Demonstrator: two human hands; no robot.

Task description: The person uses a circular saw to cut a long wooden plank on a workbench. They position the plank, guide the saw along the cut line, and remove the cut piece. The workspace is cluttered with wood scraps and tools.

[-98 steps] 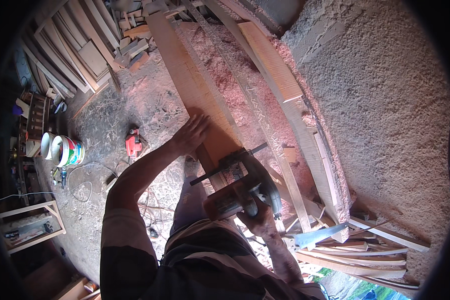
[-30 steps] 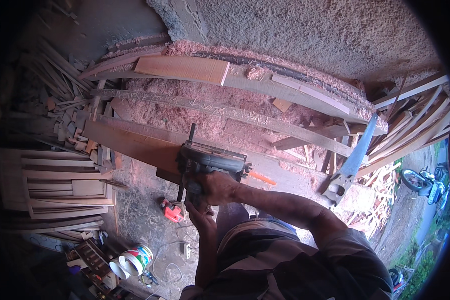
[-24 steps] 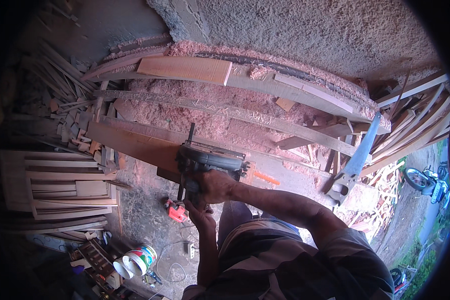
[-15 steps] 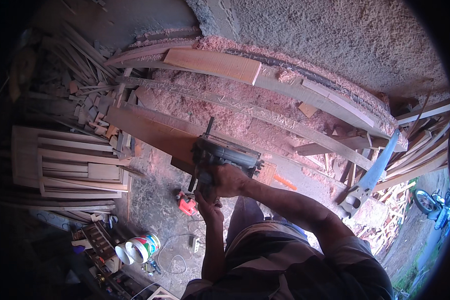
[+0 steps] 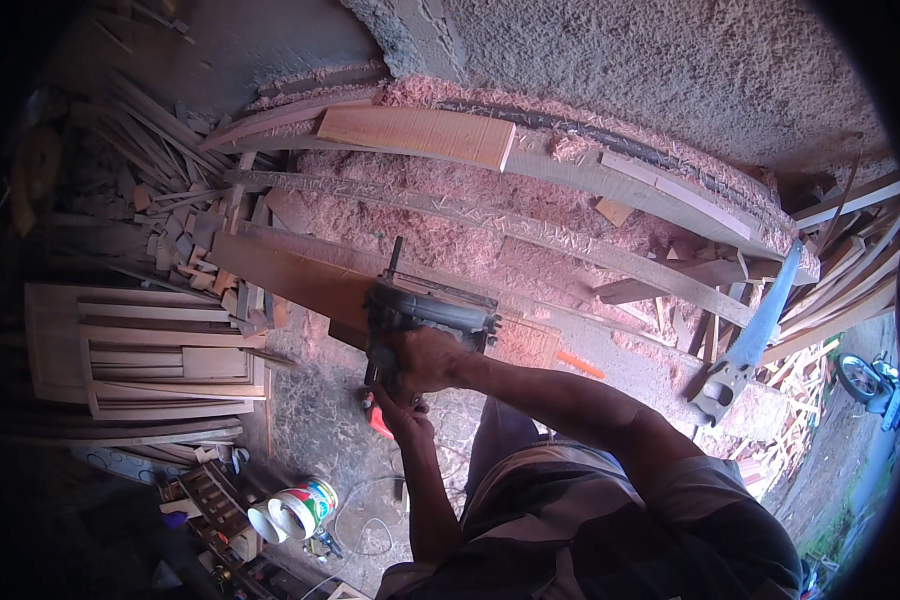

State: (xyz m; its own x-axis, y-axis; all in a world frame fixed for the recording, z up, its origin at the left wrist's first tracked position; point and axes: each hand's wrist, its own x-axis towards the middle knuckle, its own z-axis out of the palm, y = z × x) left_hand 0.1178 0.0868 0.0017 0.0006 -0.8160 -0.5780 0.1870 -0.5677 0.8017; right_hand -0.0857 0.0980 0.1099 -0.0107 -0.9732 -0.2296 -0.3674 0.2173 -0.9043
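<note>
A dark power tool that looks like an electric hand planer (image 5: 435,308) rests on a long brown board (image 5: 290,270) lying across the bench. My right hand (image 5: 425,362) is closed around its rear grip. Just below, my left hand (image 5: 407,415) curls against the tool's near side, by the end of a bar that runs crosswise; part of its fingers is hidden. The board's other end (image 5: 526,343) shows to the right of the tool. An orange stick-like piece (image 5: 580,364) lies beyond that end.
A handsaw (image 5: 750,350) leans at the bench's right end. Along the wall, a short plank (image 5: 415,135) lies among pink shavings (image 5: 370,230). Wooden frames (image 5: 170,350) and offcuts are heaped at left. A white bucket (image 5: 305,503), a cord and a red tool (image 5: 378,418) are on the floor.
The planer and both hands have shifted slightly left in the picture. The view itself has also moved a little. My left hand now covers more of the red tool on the floor.
</note>
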